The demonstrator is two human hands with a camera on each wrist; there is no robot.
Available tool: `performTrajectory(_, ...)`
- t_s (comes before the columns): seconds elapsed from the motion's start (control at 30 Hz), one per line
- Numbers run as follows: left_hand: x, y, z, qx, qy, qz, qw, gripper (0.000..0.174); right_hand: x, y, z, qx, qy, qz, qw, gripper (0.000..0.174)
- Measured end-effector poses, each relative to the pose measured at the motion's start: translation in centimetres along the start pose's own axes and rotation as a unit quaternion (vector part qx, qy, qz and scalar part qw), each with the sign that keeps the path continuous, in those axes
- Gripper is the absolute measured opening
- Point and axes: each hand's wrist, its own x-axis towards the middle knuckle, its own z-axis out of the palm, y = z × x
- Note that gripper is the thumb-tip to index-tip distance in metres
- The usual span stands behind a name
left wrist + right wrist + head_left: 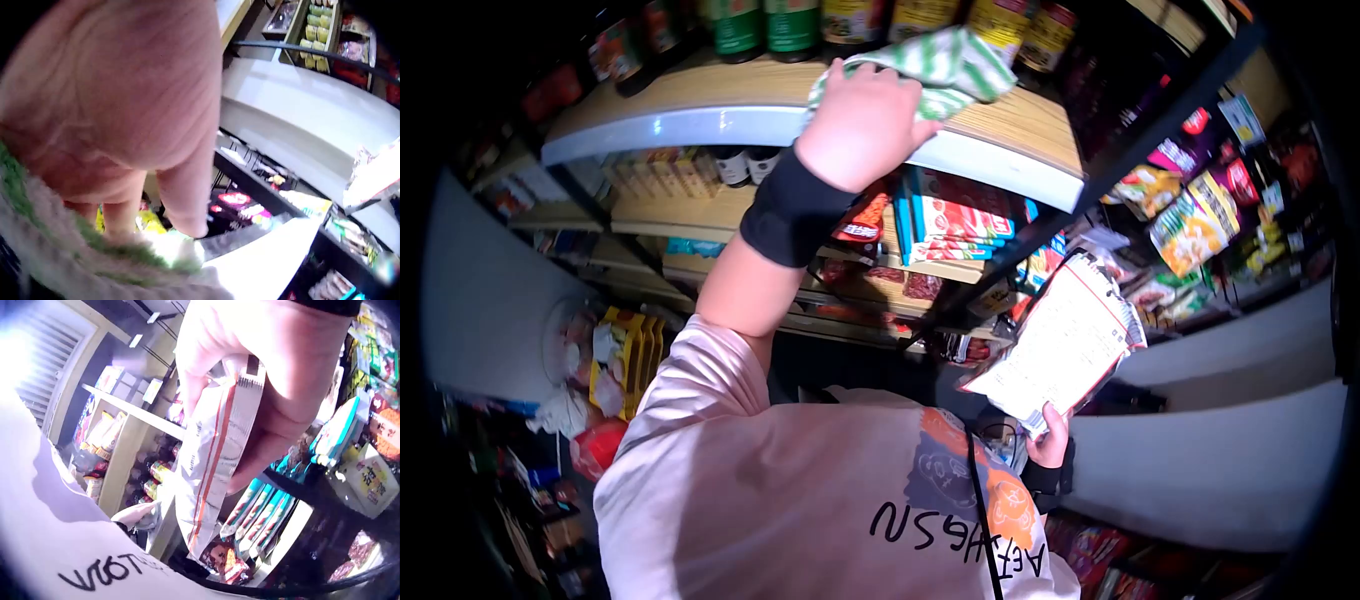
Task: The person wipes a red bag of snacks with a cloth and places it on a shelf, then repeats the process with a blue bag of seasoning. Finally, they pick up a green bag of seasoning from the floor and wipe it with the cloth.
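In the head view, my left hand (865,120) holds a green-and-white striped cloth (950,70) against the upper shelf board (750,95), its fingers bent over the cloth's near part and the thumb sticking out sideways. The left wrist view shows the palm (125,81) above the bunched cloth (112,256), with the fingertips partly hidden. Lower right, my right hand (1050,440) grips one end of a white packet (1065,335). Seen from the right wrist, that hand (275,369) pinches the packet (215,450) with red stripes along its side.
Green-labelled bottles (792,25) and yellow-labelled jars (1000,25) stand behind the cloth. Red and blue packs (960,215) fill the shelf below. Hanging snack bags (1195,225) are on the right, past a dark shelf post (1145,125). A yellow crate-like object (628,355) stands lower left.
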Motion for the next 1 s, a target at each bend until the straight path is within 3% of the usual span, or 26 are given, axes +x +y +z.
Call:
performTrajectory(0.03,0.3,0.9,-1.0,-0.038,-0.027,-0.023,0.999,0.04,-1.2,-0.1,-0.3,0.013,0.028,-0.012,0.999,0.051)
performTrajectory(0.1,-0.1,2.4,-1.9,-0.101,0.123,0.056,0.986,0.036,-3.5,0.7,-3.2,-0.045,0.105,-0.031,0.993,0.047)
performTrajectory(0.17,-1.4,4.9,-2.4,-0.151,0.157,0.095,0.971,0.028,-5.6,0.0,-3.7,-0.015,0.159,-0.076,0.984,0.046)
performTrajectory(0.2,-2.7,6.0,-2.0,-0.246,0.127,0.12,0.953,0.027,-6.7,0.1,-5.0,-0.096,0.169,-0.128,0.973,0.045)
performTrajectory(0.23,-4.0,7.0,-0.7,-0.336,0.088,0.142,0.927,0.027,-7.9,0.2,-6.3,-0.251,0.177,-0.203,0.93,0.045)
performTrajectory(0.27,-5.4,9.0,1.3,-0.521,0.052,0.138,0.84,0.031,-9.1,0.4,-7.8,-0.395,0.209,-0.273,0.852,0.045)
performTrajectory(0.3,-6.9,10.0,2.0,-0.456,-0.018,0.199,0.868,0.033,-10.0,0.1,-8.6,-0.591,0.216,-0.344,0.697,0.045)
performTrajectory(0.33,-7.8,11.4,2.7,-0.479,-0.071,0.214,0.848,0.032,-10.5,-0.2,-8.9,-0.581,0.271,-0.329,0.694,0.044)
performTrajectory(0.37,-8.4,12.8,3.3,-0.499,-0.121,0.228,0.827,0.03,-10.4,-1.9,-7.8,-0.424,0.313,-0.303,0.794,0.043)
performTrajectory(0.4,-8.8,13.6,4.1,-0.506,-0.145,0.236,0.817,0.03,-10.3,-3.6,-6.7,-0.235,0.359,-0.298,0.852,0.042)
performTrajectory(0.43,-9.3,14.3,4.9,-0.513,-0.17,0.244,0.805,0.031,-9.8,-5.7,-4.8,0.135,0.345,-0.26,0.892,0.04)
performTrajectory(0.53,-9.2,16.7,5.2,-0.551,-0.235,0.248,0.761,0.031,-9.7,-8.1,-4.7,0.07,0.425,-0.321,0.843,0.035)
performTrajectory(0.6,-8.8,18.8,5.4,-0.587,-0.267,0.247,0.724,0.033,-8.7,-8.6,-2.1,-0.108,0.463,-0.385,0.791,0.026)
performTrajectory(0.7,-8.1,22.8,6.5,-0.643,-0.304,0.251,0.656,0.039,-7.3,-9.1,-2.3,-0.169,0.453,-0.358,0.799,0.027)
performTrajectory(0.73,-7.7,24.6,6.4,-0.664,-0.33,0.245,0.624,0.05,-6.3,-9.1,-1.6,-0.178,0.457,-0.358,0.795,0.027)
performTrajectory(0.77,-7.7,26.3,7.0,-0.655,-0.343,0.262,0.62,0.073,-5.3,-9.2,-1.3,-0.196,0.454,-0.357,0.792,0.026)
performTrajectory(0.87,-7.2,32.3,7.2,-0.657,-0.29,0.297,0.63,0.113,-2.5,-8.6,-0.3,-0.247,0.374,-0.301,0.842,0.026)
performTrajectory(0.9,-6.5,34.2,6.3,-0.674,-0.283,0.296,0.614,0.116,-1.7,-8.3,-1.1,-0.263,0.307,-0.272,0.873,0.028)
performTrajectory(1.0,-5.7,39.1,7.3,-0.654,-0.165,0.256,0.692,0.092,2.8,-11.2,-2.3,-0.484,0.172,-0.443,0.735,0.07)
